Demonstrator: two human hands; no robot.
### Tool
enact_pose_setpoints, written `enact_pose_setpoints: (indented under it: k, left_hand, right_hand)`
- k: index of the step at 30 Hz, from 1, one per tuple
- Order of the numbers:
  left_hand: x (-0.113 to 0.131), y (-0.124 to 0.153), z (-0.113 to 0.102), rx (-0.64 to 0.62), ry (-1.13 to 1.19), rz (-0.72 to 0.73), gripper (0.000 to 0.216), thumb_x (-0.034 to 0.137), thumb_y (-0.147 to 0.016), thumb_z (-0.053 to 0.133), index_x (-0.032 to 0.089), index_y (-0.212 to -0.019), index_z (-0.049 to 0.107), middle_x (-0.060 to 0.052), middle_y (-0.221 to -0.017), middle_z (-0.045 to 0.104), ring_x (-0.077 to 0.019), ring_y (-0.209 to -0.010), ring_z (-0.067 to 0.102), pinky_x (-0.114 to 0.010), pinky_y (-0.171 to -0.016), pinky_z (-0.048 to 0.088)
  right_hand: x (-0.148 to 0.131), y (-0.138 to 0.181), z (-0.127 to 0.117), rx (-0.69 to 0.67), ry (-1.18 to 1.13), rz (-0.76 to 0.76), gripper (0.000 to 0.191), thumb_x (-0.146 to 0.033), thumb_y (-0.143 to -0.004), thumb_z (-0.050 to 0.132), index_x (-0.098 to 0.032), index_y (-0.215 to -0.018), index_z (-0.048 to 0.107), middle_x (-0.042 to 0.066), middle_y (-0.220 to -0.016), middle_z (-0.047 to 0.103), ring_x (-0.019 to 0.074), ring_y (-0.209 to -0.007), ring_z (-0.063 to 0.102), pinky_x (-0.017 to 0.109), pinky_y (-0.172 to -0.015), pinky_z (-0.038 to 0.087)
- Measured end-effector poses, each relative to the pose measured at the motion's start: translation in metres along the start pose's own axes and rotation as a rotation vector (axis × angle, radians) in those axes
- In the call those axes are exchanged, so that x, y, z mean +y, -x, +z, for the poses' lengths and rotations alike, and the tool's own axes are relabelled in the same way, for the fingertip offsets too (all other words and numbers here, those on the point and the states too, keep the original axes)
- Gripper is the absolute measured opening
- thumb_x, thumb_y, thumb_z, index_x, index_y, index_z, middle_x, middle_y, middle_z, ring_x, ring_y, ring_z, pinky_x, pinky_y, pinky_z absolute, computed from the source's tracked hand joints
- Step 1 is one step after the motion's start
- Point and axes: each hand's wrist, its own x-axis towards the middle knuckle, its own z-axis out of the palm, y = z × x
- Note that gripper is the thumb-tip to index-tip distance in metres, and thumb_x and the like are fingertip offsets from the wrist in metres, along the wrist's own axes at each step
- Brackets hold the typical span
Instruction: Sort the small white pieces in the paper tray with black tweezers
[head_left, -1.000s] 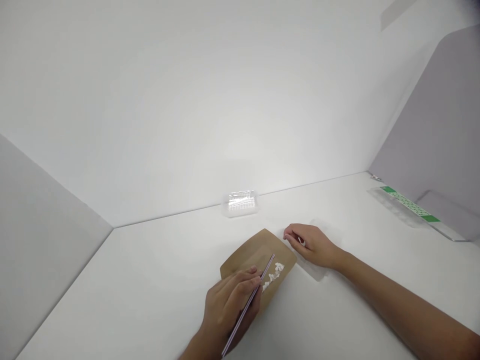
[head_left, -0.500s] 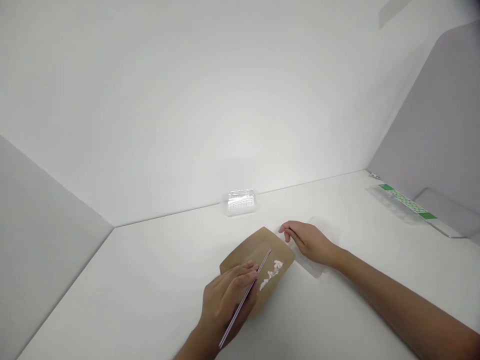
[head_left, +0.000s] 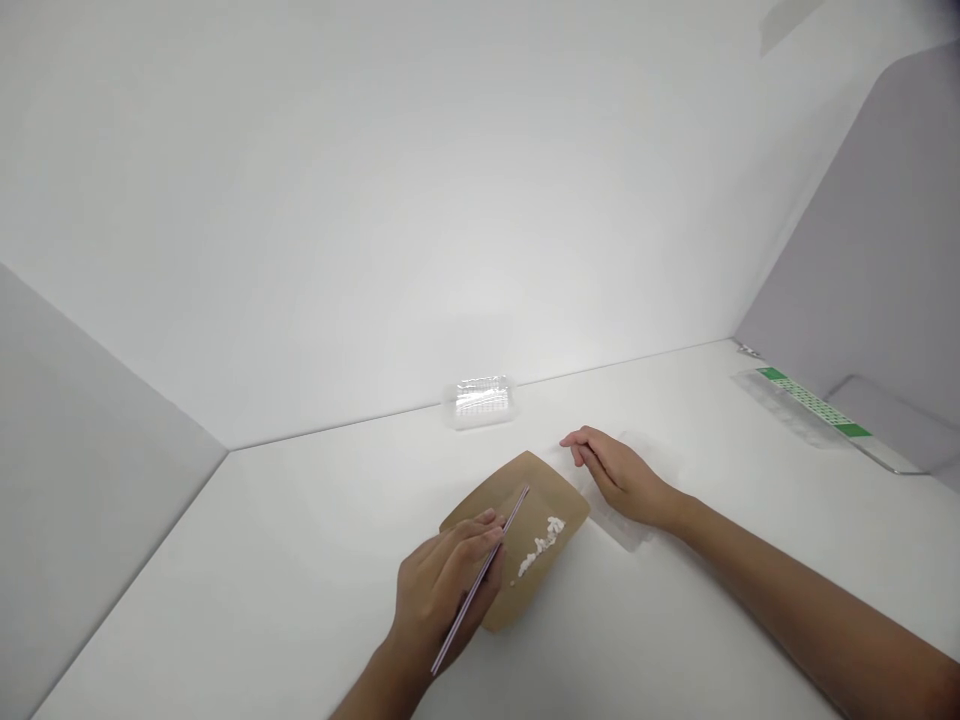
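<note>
Holding stick (head_left: 480, 578) in left fingers (head_left: 476, 530), over tray (head_left: 514, 482). Note bits (head_left: 541, 546) on tray just right of these: seemingly mostly gathered in row, speck (head_left: 513, 583) left outside. Keeping right fingers (head_left: 581, 440) curled beyond tray; cannot tell if gripping anything.

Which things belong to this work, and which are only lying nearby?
Likely in use:
striped stick, in the left hand
brown board, under that hand
white pieces, on the board
perhaps the clear plastic by the right hand

Likely lying about:
shiny clear package, at the back
green-labelled clear package, at right
</note>
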Motion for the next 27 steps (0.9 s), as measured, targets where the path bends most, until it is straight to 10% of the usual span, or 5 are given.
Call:
enact_pose_setpoints:
  k: [11,27]
  left_hand:
    - [-0.009,0.006,0.001,-0.076,-0.029,0.082,0.033,0.004,-0.087,0.069,0.018,-0.117,0.065,-0.005,-0.108,0.079,-0.0191,-0.111,0.075,-0.026,-0.090,0.063]
    - [-0.019,0.008,-0.006,-0.264,0.057,0.069,0.039,0.013,-0.096,0.056,0.020,-0.134,0.061,-0.010,-0.130,0.072,-0.0253,-0.127,0.066,-0.032,-0.093,0.062]
  right_hand:
    - [-0.003,0.004,0.010,0.222,-0.158,-0.046,0.032,-0.040,-0.107,0.049,-0.026,-0.133,0.059,0.006,-0.119,0.077,0.0221,-0.102,0.076,0.031,-0.069,0.061]
    - [-0.039,0.013,0.036,0.145,0.030,-0.556,0.008,-0.022,-0.103,0.062,-0.024,-0.108,0.066,-0.003,-0.087,0.079,0.0108,-0.071,0.070,0.029,-0.073,0.051]
